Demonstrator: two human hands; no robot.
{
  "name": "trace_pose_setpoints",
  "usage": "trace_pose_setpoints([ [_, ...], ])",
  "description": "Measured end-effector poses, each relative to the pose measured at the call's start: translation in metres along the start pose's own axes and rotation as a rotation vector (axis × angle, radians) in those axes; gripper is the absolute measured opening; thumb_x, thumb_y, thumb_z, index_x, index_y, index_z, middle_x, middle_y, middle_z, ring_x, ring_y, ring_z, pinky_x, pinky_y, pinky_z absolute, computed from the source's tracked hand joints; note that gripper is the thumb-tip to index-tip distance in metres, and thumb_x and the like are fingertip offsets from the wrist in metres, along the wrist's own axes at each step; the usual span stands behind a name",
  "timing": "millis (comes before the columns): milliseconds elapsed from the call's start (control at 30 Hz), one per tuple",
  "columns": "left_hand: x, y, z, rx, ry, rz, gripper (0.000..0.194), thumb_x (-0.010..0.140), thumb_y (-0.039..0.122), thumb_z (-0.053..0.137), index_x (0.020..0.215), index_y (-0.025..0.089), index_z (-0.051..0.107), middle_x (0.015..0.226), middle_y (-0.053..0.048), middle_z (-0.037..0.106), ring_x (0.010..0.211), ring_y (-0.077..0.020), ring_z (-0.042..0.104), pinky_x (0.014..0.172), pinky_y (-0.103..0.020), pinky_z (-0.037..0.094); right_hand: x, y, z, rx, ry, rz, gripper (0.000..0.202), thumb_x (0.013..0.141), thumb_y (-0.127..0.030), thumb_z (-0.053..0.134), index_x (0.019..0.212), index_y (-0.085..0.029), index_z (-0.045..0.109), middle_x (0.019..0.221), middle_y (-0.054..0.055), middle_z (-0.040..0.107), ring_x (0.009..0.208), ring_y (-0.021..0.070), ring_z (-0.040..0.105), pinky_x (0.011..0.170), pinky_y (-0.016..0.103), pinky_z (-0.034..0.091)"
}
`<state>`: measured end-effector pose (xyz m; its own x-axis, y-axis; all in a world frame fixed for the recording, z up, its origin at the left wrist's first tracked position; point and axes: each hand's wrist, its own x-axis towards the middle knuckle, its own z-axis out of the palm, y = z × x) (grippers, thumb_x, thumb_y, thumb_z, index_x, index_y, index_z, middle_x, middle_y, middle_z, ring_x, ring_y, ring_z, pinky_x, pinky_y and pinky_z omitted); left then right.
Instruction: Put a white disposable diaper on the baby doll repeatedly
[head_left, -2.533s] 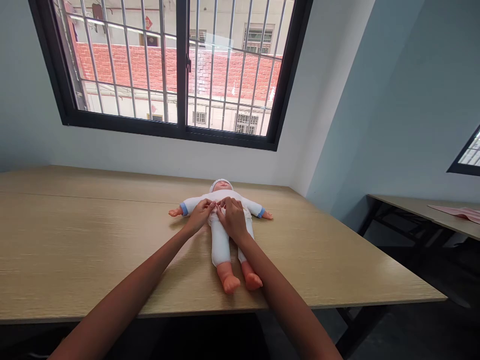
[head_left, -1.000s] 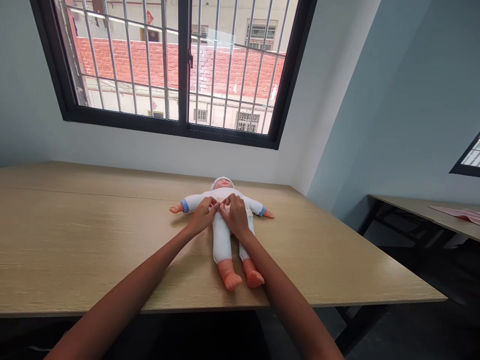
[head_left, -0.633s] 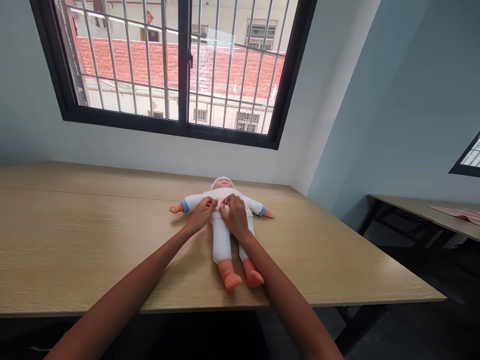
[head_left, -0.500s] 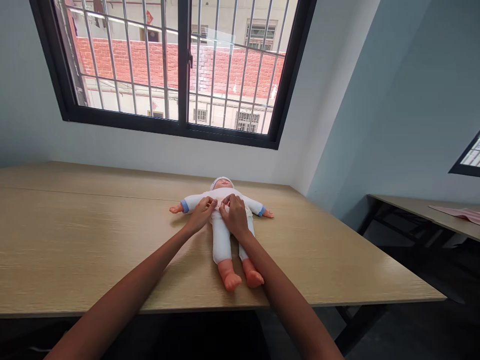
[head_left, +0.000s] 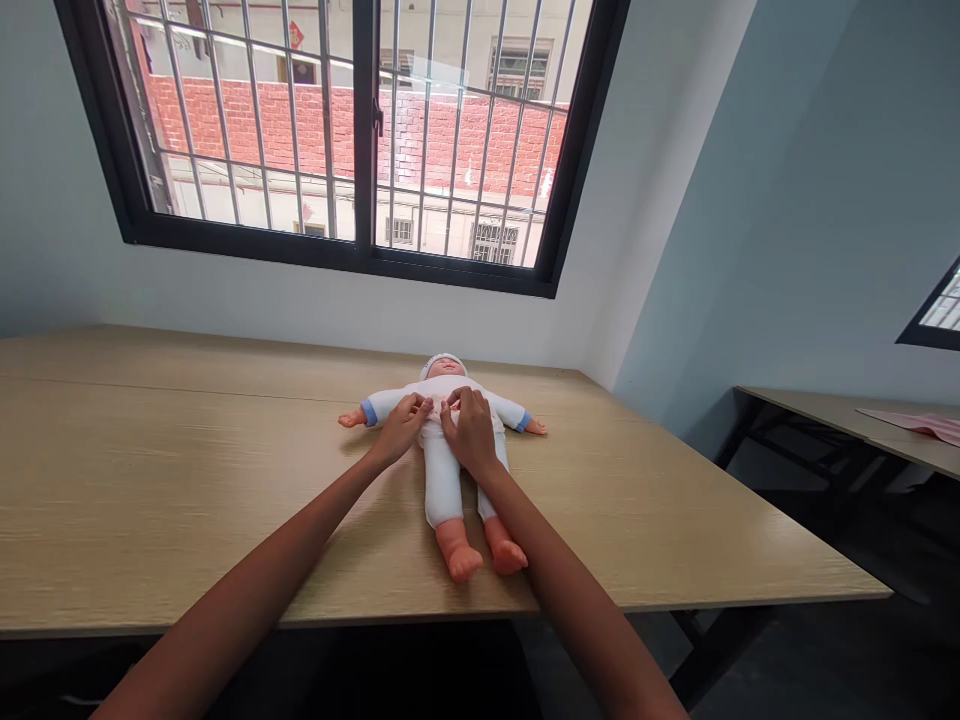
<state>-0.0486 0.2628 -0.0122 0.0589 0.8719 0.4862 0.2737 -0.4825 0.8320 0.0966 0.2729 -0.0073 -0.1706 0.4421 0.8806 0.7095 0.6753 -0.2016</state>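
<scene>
A baby doll (head_left: 444, 490) lies on its back with its feet toward me, arms spread to both sides. It wears a white cap (head_left: 444, 362), white trousers and a white top (head_left: 409, 391) with blue cuffs. Over its belly, my left hand (head_left: 403, 428) pinches the front of the top between thumb and fingers. My right hand (head_left: 471, 430) faces it a short gap away, fingers bent and closed on the same top. The exact bit of cloth at the fingertips is too small to make out. My right forearm passes over one of the doll's legs.
The doll lies on a light wooden table (head_left: 187, 480), whose far edge meets the wall below a barred window (head_left: 367, 150). At the right stands another table (head_left: 825, 412) with a pink cloth (head_left: 911, 424) on it.
Both hands stay over the doll's belly; only the fingertips shift slightly, with the right fingers a touch farther from the left. The doll has not moved.
</scene>
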Motion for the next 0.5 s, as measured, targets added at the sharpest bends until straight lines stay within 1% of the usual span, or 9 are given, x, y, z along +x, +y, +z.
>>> trace_pose_setpoints([
  [300, -0.003, 0.011, -0.001, -0.025, -0.008, -0.022, 0.036, 0.087, 0.054, 0.045, 0.078, 0.019, 0.052, 0.077, 0.001, 0.052, 0.077, -0.0161, 0.048, 0.077, -0.029, 0.039, 0.0, -0.002, -0.002, 0.081, -0.058, -0.029, 0.005, 0.088, -0.019, 0.048, 0.086, -0.021, 0.045, 0.086, 0.003, 0.06, 0.083, 0.0199, 0.054, 0.079, 0.034, 0.04],
  [500, -0.002, 0.009, 0.0, -0.031, -0.014, -0.018, 0.037, 0.086, 0.055, 0.047, 0.078, 0.019, 0.052, 0.076, 0.001, 0.053, 0.075, -0.016, 0.048, 0.075, -0.028, 0.039, 0.001, -0.003, -0.003, 0.079, -0.084, -0.023, 0.005, 0.087, -0.018, 0.051, 0.085, -0.02, 0.046, 0.085, 0.003, 0.061, 0.084, 0.0202, 0.054, 0.08, 0.034, 0.041],
])
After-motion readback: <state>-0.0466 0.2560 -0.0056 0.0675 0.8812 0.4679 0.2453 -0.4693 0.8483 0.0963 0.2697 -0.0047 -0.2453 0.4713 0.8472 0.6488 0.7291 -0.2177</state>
